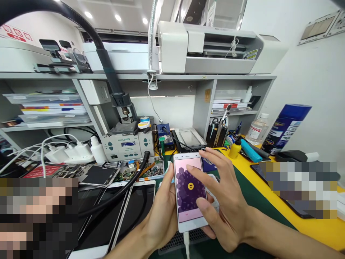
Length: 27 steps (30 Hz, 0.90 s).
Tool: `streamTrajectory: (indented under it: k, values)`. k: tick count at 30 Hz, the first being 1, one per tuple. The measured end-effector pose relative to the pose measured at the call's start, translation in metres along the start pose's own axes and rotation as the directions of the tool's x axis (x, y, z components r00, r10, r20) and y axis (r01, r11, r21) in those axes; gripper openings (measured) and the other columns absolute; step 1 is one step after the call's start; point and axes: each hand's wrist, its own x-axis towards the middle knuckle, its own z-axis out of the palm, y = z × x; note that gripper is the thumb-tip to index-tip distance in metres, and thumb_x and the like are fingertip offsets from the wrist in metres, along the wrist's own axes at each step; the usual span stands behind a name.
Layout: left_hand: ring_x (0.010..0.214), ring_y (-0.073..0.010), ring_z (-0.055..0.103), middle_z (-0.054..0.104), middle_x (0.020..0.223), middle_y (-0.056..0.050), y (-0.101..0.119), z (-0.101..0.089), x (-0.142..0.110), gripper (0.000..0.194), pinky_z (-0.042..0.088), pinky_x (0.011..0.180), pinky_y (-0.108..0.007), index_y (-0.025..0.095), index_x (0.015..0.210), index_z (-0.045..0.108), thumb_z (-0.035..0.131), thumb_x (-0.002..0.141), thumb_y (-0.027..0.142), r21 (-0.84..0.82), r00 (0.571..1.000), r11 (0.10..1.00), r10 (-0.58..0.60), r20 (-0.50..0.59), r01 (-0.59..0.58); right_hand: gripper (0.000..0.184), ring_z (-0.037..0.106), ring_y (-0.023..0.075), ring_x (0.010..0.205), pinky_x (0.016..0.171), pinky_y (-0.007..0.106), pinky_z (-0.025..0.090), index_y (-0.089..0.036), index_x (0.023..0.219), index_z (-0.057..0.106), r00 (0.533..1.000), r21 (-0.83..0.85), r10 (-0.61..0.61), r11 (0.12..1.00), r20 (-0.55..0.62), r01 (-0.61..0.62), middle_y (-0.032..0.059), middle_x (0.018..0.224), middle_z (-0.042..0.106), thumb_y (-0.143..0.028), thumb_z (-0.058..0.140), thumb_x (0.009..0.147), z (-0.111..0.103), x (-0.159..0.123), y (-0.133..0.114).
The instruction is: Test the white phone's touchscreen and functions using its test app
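While the left hand (163, 207) cradles a white smartphone (190, 194) between 5 and 6 o'clock in view, its grip wrapped around the edges, seemingly to steady the lit screen (185, 207), the right hand (228, 201) is poised above, grip spread; a white cable (186, 242) meets the phone's lower end, its other end cut off toward 6 o'clock; fingers behind are largely hidden; pixelated patches (304, 194) mask whatever lies at 4 and 8 o'clock; whether the right fingertips touch is unclear.
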Motion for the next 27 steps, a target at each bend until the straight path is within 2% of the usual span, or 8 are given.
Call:
streamTrajectory:
  k: [5, 10, 22, 27]
  values:
    - [0.103, -0.0287, 0.068, 0.073, 0.112, -0.012, 0.0018, 0.003, 0.0001, 0.064, 0.048, 0.095, -0.041, 0.019, 0.14, 0.053, 0.049, 0.091, 0.059, -0.012, 0.999, 1.0, 0.0, -0.048, -0.001, 0.06, 0.029, 0.0397, 0.141, 0.111, 0.067, 0.027, -0.017, 0.136, 0.05, 0.999, -0.026, 0.004, 1.0, 0.051, -0.002, 0.0169, 0.149, 0.032, -0.028, 0.055, 0.077, -0.001, 0.0002, -0.0016]
    - [0.101, -0.0289, 0.069, 0.074, 0.109, -0.012, 0.001, 0.0003, 0.0019, 0.063, 0.049, 0.093, -0.042, 0.018, 0.138, 0.055, 0.045, 0.092, 0.06, -0.016, 1.0, 1.0, 0.006, 0.018, -0.005, 0.062, 0.029, 0.0416, 0.141, 0.111, 0.068, 0.027, -0.008, 0.135, 0.048, 1.0, -0.011, 0.008, 1.0, -0.004, -0.008, 0.0217, 0.149, 0.032, -0.029, 0.053, 0.077, -0.003, -0.0006, -0.0024]
    - [0.097, -0.029, 0.07, 0.074, 0.105, -0.012, -0.0002, -0.003, 0.0015, 0.068, 0.051, 0.089, -0.041, 0.017, 0.134, 0.058, 0.046, 0.088, 0.066, 0.01, 1.0, 1.0, -0.014, 0.001, 0.014, 0.057, 0.031, 0.0398, 0.141, 0.111, 0.066, 0.028, -0.012, 0.133, 0.052, 0.999, -0.021, 0.032, 0.999, -0.012, -0.032, 0.0195, 0.149, 0.033, -0.027, 0.052, 0.078, -0.0005, -0.0004, -0.0001]
    - [0.097, -0.0285, 0.07, 0.074, 0.106, -0.012, 0.0005, -0.0014, 0.0024, 0.065, 0.051, 0.089, -0.041, 0.017, 0.134, 0.058, 0.047, 0.09, 0.063, -0.004, 1.0, 1.0, -0.001, -0.009, 0.001, 0.056, 0.027, 0.0398, 0.143, 0.111, 0.066, 0.028, -0.015, 0.134, 0.052, 0.998, -0.056, 0.036, 0.998, 0.045, -0.033, 0.0175, 0.151, 0.029, -0.025, 0.053, 0.079, 0.0, 0.0011, 0.0001]
